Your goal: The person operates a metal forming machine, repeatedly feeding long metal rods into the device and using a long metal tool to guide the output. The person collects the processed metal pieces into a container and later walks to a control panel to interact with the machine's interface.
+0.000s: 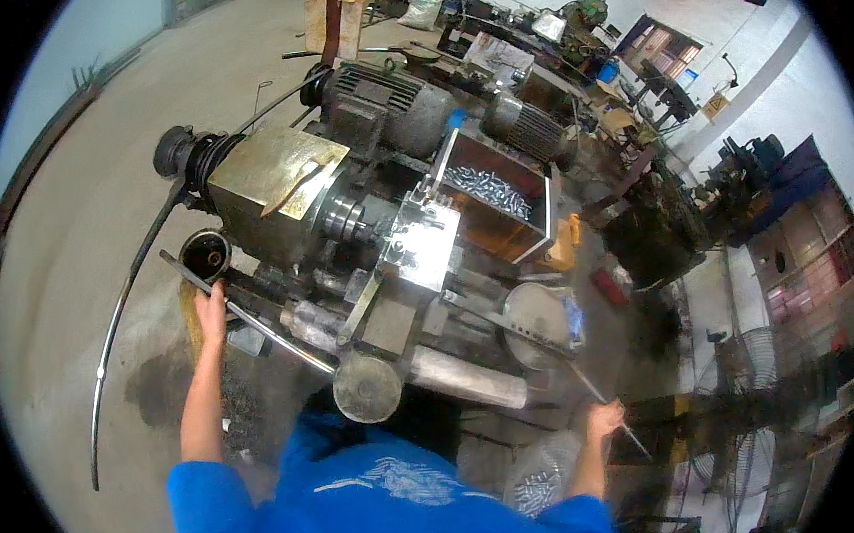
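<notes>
A lathe-like machine with a steel headstock [280,173] and a bright metal block [424,240] stands in front of me. My left hand [211,312] is at the left, closed around a long metal lever [276,336], just below a round open cup [205,255]. Its fingertips are partly hidden by the lever. Out to the right, my right hand [603,419] grips a thin metal bar [576,372] that slants down from the machine's block; the bar's end sticks out past my fist. Between my arms sits a round metal disc [367,387].
Behind the block, an open box [502,227] holds many small metal parts. A clear bag [539,481] of similar parts lies beside my right forearm. A long rod [116,351] juts out at the left. Motors [391,106], a round pale lid [534,324] and a standing fan [746,376] surround the machine.
</notes>
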A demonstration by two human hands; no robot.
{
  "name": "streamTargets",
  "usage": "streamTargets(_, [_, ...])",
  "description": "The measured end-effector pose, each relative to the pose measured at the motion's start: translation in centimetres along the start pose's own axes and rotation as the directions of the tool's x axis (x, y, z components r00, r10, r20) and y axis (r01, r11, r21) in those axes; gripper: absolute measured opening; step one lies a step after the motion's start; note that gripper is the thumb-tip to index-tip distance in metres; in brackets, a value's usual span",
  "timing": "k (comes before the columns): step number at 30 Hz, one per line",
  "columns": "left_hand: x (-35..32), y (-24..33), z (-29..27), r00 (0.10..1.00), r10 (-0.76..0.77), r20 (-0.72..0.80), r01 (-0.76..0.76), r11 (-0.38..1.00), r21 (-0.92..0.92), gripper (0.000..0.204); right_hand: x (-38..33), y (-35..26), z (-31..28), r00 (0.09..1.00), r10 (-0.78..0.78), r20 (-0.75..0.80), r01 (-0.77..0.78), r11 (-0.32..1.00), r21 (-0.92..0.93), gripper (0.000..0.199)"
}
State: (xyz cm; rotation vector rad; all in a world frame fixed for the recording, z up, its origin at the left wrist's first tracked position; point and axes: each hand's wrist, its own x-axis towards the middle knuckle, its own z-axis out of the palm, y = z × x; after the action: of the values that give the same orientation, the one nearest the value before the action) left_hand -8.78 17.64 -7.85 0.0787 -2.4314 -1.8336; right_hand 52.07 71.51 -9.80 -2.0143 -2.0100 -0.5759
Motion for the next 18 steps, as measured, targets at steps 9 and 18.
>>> streamTargets(9, [0.3,-8.0,-2.7,0.930,0.018,0.367,-0.273,0.703,0.657,0.045,-16.3,-3.0,-0.4,0.921,-0.242,0.305,0.029,0.824,0.566,0.060])
streamTargets(18, [-0.3,-7.7,0.8,0.790,-0.100,0.605,-0.562,0.277,0.779,0.038,-20.2,-9.7,-8.3,0.673,-0.420,0.609,-0.127,0.746,0.654,0.037])
